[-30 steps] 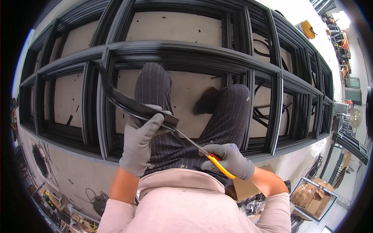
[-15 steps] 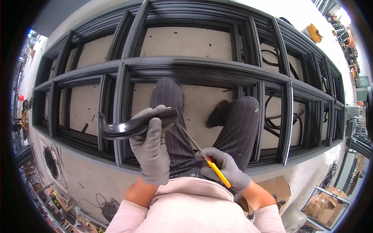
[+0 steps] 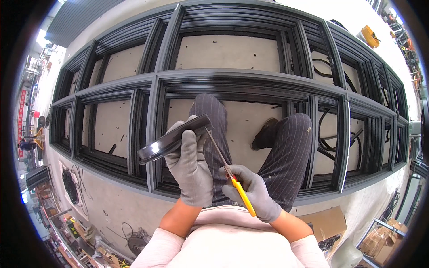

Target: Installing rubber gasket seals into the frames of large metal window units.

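My left hand (image 3: 190, 167), in a grey glove, is closed around a glossy black rubber-like strip (image 3: 163, 145) that curves at its far-left end. The strip tilts, its right end higher than its left. My right hand (image 3: 252, 192), gloved too, grips a shears-like tool (image 3: 243, 196) with a yellow and red handle and a long thin metal front. The tool's tip points up and left, close by the strip's right end; whether they touch I cannot tell. Both hands are in front of my body, above my knees.
Stacked dark grey metal frames (image 3: 250, 77) surround my legs, with crossbars at knee level. Black tubing or strips (image 3: 328, 143) lie inside the right opening. A cardboard box (image 3: 328, 223) stands near my right side, and a yellow spool (image 3: 370, 36) lies beyond the frames.
The strip has turned in my left hand, so its curved left end looks flatter and its right end sits higher. The tool stays by that end. The whole view has shifted slightly.
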`<state>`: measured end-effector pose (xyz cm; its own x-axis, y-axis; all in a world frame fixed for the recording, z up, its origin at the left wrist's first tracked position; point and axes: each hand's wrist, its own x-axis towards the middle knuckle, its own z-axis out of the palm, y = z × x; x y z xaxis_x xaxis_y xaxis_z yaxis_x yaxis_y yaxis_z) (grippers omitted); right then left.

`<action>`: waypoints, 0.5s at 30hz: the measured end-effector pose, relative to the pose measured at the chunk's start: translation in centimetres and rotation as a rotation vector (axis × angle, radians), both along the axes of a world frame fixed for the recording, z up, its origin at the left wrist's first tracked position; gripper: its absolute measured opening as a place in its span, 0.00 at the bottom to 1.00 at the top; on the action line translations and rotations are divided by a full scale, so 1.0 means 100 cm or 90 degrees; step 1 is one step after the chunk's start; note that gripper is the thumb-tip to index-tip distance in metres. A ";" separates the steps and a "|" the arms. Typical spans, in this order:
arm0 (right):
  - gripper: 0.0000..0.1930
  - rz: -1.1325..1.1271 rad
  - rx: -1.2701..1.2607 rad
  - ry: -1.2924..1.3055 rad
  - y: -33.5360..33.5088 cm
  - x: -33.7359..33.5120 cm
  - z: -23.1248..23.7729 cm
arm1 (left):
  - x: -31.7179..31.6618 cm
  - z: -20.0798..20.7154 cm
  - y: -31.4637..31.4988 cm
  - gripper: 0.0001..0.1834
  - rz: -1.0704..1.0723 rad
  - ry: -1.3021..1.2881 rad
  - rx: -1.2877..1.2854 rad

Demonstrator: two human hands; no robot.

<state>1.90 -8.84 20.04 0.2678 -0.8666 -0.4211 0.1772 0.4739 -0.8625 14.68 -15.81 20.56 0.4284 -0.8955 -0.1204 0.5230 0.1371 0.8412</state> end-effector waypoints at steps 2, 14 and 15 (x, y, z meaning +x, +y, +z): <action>0.18 -0.019 -0.002 -0.002 0.001 0.004 -0.004 | -0.002 0.000 0.000 0.16 -0.001 -0.009 0.011; 0.14 -0.053 -0.117 0.118 0.001 0.023 -0.009 | 0.010 0.009 0.002 0.12 -0.081 0.073 0.094; 0.13 -0.065 -0.159 0.150 0.000 0.023 -0.009 | 0.012 0.009 0.002 0.11 -0.114 0.115 0.099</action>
<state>4.20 -8.84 19.12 0.0951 -0.9678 -0.2329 -0.0053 0.2335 -0.9724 15.85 -15.65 21.44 0.2249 -0.9195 -0.3223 0.6707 -0.0938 0.7358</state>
